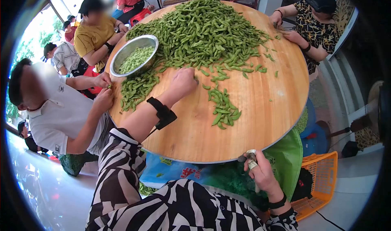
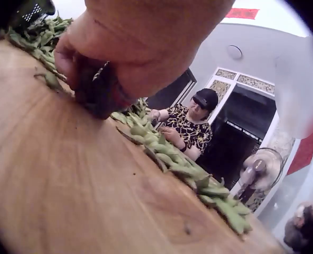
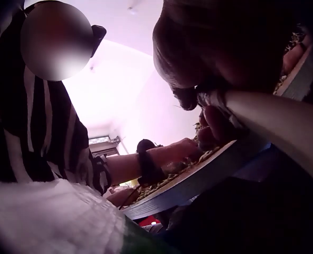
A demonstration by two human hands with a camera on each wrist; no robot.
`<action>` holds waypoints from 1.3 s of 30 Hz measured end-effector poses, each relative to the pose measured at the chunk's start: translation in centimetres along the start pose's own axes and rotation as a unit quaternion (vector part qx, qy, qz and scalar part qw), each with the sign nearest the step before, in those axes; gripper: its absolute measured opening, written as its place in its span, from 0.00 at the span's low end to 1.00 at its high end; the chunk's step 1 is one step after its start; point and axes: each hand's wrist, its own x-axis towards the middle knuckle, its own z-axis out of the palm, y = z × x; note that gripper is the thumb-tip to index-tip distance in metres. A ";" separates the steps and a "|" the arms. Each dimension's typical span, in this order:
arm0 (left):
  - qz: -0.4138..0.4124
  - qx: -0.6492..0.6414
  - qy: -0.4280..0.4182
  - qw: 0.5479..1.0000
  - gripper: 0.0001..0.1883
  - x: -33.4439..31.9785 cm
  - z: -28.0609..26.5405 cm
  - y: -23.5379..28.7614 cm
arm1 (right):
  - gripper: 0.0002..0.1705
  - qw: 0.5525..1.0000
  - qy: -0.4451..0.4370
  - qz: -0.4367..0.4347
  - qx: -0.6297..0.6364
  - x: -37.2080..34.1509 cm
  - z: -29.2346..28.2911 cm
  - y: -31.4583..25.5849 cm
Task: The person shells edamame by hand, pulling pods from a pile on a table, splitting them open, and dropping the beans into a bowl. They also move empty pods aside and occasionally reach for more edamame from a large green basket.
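Over the round wooden table (image 1: 260, 113), my left hand (image 1: 184, 82) reaches to the near edge of a big heap of green soybean pods (image 1: 203, 31). Its fingers are curled down at the wood, with dark fingertips (image 2: 95, 92) low on the surface and a loose pod (image 2: 49, 80) close beside them; what lies inside the curl is hidden. My right hand (image 1: 262, 174) is at the table's near rim, fingers bent, with whitish wrappings and dark tips. In the right wrist view a pale, smooth length (image 3: 283, 121) runs from its fingers; I cannot tell whether it is held.
A metal colander (image 1: 154, 41) of shelled beans stands at the left, beside a smaller pod pile (image 1: 136, 90). Another small pile (image 1: 224, 111) lies mid-table. People sit around the table. An orange crate (image 1: 321, 182) and a green bag (image 1: 289, 153) are below the right rim.
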 end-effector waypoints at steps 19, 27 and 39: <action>-0.046 -0.672 -0.254 0.694 0.09 -11.6 0.4 13.1 | 0.26 0.935 0.058 -0.006 0.349 1.4 1.4 -2.6; -0.045 -0.688 -0.241 0.683 0.10 -12.1 0.9 13.3 | 0.26 0.940 0.063 -0.045 0.333 1.2 1.9 -1.7; -0.044 -0.687 -0.236 0.686 0.10 -12.2 0.8 13.5 | 0.25 0.920 0.065 -0.044 0.384 1.1 1.7 -1.6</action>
